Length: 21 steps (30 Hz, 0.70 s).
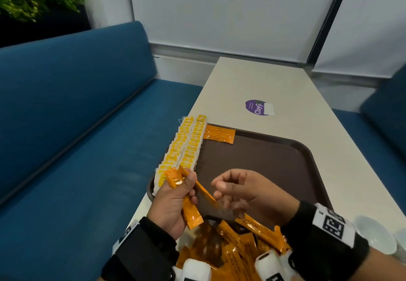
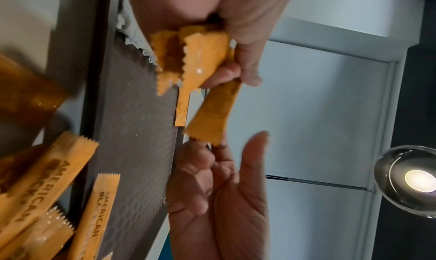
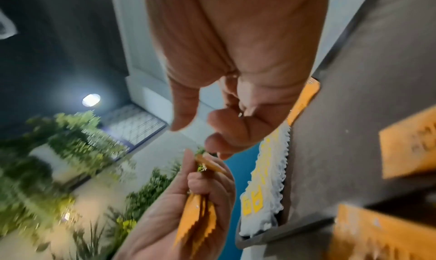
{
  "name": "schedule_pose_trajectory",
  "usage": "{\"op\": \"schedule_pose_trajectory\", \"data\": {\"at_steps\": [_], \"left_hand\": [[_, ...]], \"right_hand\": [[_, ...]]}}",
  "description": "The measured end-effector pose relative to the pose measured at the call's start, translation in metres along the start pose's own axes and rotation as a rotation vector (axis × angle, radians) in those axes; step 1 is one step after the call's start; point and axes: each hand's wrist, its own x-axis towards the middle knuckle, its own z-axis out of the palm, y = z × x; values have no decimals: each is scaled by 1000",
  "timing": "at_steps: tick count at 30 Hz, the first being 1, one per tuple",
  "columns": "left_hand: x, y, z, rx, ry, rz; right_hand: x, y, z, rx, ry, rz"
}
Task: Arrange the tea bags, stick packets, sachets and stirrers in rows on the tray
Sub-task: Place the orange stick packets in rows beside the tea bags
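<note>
My left hand (image 1: 186, 189) grips a bundle of orange stick packets (image 1: 191, 212) above the near left corner of the brown tray (image 1: 263, 160). One packet (image 1: 205, 190) sticks out of the bundle toward my right hand (image 1: 219, 190). That hand hovers at its tip with fingers loosely curled and the thumb (image 2: 254, 152) apart, holding nothing. Yellow tea bags (image 1: 189, 144) lie in two rows along the tray's left edge. Two stick packets (image 1: 219, 135) lie side by side at the far left corner. The right wrist view shows the bundle (image 3: 195, 217) and the tea bags (image 3: 266, 170).
A heap of loose orange stick packets (image 1: 232, 250) lies just in front of the tray. White cups (image 1: 373, 234) stand at the near right. A purple sticker (image 1: 257, 107) is on the table beyond the tray. A blue bench (image 1: 77, 138) runs along the left.
</note>
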Motion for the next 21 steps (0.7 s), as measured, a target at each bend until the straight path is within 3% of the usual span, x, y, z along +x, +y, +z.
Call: {"op": "schedule_pose_trajectory", "data": {"at_steps": [5, 13, 21], "left_hand": [[6, -2, -5, 1, 94, -6], [1, 0, -6, 80, 70, -34], [-2, -3, -6, 106, 97, -25]], "right_hand": [[2, -2, 8, -352, 138, -115], [10, 5, 5, -9, 221, -75], [10, 7, 12, -69, 185, -38]]}}
